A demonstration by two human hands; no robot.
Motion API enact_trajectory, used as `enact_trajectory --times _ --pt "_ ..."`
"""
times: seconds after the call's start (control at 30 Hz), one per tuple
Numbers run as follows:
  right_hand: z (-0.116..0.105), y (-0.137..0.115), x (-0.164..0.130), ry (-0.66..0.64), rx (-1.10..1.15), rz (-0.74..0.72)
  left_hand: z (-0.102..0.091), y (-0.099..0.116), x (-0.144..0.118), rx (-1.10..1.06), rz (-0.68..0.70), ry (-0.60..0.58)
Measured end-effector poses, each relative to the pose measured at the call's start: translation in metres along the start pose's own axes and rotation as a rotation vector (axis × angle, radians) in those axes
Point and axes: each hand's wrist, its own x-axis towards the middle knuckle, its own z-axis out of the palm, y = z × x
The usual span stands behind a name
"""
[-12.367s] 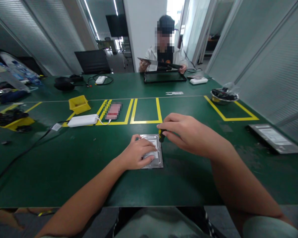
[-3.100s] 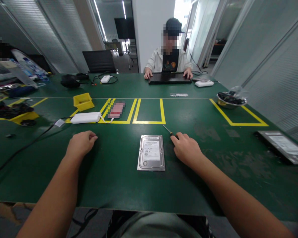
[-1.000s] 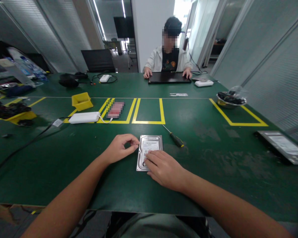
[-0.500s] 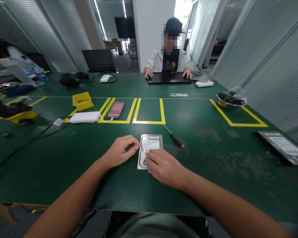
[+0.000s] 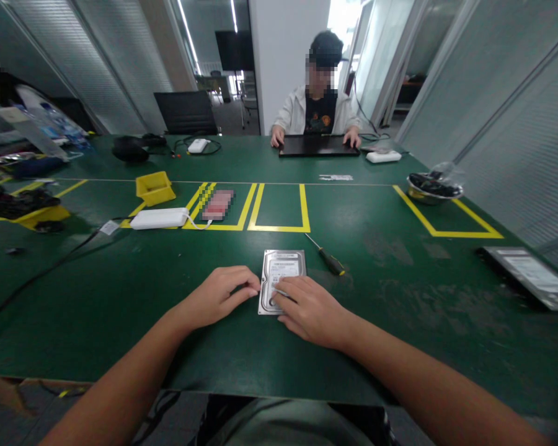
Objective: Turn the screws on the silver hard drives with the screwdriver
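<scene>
We have a hard drive [image 5: 283, 265] lying flat on the counter [image 5: 270, 359], label up, straight in front of us. Our left hand [image 5: 224, 296] comes in from about 9 o'clock, thumb and fingertips drawn narrow at the drive's edge; whether they pinch anything or truly touch the metal we cannot make out. Our right hand [image 5: 309, 310] comes from between 4 and 5 o'clock, fingers loosely curved over the label — probably steadying the drive, though we cannot see whether the thumb grips an edge.

The screwdriver [image 5: 329, 259] lies on the counter at 2 o'clock from the drive, shaft aimed towards 11, likely set down there to free both hands yet stay within easy reach. A second drive [image 5: 530, 275] rests well apart at 3 o'clock, perhaps to leave working room. The yellow bin [image 5: 155, 189] sits at 10 o'clock and a metal bowl [image 5: 430, 196] of dark parts at 2 — both farther off, beyond our elbow room, we would judge, so nothing gets knocked.
</scene>
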Motion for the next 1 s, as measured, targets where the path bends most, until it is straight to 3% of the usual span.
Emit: enact_trajectory --times 0.5,1.0 --pt "0.002 0.0 -0.001 -0.001 0.022 0.014 0.01 -0.001 -0.01 -0.057 -0.097 -0.067" --pt "-0.004 -0.001 0.001 -0.049 0.047 0.024 0.016 0.001 -0.011 -0.065 0.025 -0.117"
